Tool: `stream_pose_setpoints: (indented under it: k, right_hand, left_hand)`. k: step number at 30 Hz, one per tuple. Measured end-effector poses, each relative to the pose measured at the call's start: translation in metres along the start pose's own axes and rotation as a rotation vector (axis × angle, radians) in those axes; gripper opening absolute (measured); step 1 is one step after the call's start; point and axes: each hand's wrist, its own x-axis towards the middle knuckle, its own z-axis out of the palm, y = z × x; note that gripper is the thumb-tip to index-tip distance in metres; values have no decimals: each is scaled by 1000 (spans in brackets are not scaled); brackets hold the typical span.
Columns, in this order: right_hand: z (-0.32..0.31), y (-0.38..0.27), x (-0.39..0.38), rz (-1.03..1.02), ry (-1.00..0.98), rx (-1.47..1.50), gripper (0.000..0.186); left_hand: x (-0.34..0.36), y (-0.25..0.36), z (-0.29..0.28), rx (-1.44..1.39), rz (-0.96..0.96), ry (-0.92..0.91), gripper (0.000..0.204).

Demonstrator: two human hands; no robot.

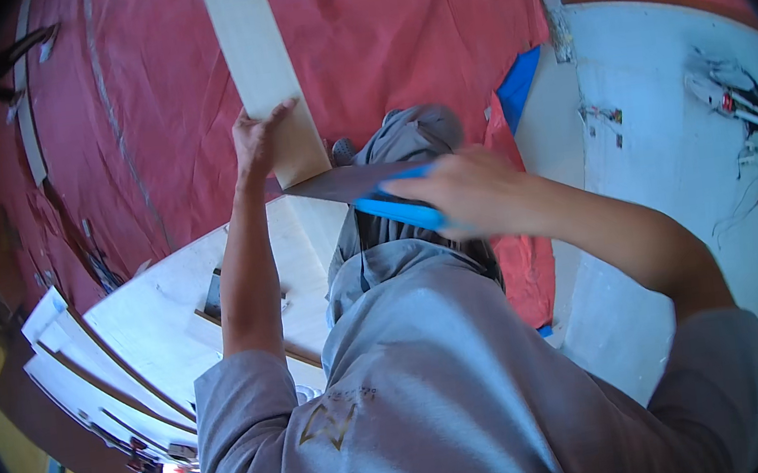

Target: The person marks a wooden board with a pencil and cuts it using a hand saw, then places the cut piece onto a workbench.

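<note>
Pale wooden board (254,45), long and flat, runs from the middle of my head view up to the top edge, over wrinkled red sheeting (393,29). The left hand (258,141) grips its left edge near the lower end, thumb across the upper face; I cannot make out the fingers beneath. At that lower end I see the dark blade of a handsaw (336,186) angled across; whether its teeth have bitten in, I cannot tell. The right hand (477,190), blurred, is wrapped around the saw's bright blue handle (404,213). A grey-clad knee (410,135) rises just right of the board's end. Below and left, I have a whitish panel (157,294) behind the left forearm. Far right, beyond a blue patch of sheet (520,78), a whitish surface (626,68) carries indistinct gear with wires (727,94).
</note>
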Motion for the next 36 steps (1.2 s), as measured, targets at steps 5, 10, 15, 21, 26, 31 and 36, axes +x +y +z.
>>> stream_pose_setpoints:
  k: [5,10,15,21,26,31,36]
  right_hand:
    - [55,17,62,-63,67,84,57]
    - [-15,11,-19,-44,-3,40,49]
    - [-41,7,-56,-14,-11,33,40]
    - [66,21,48,-72,59,137,29]
    - [77,48,66,-40,123,124,41]
    - [9,84,23,12,200,66,40]
    - [-39,105,31,196,362,184,46]
  left_hand:
    - [3,4,16,71,-2,-11,56]
    - [1,-6,3,75,17,51,59]
    - [1,5,12,109,9,86,59]
    - [8,-3,5,154,-10,88,58]
    - [22,8,-14,77,68,94,55]
    - [37,40,-32,-39,-11,193,59]
    - [-25,60,-60,37,-64,340,49]
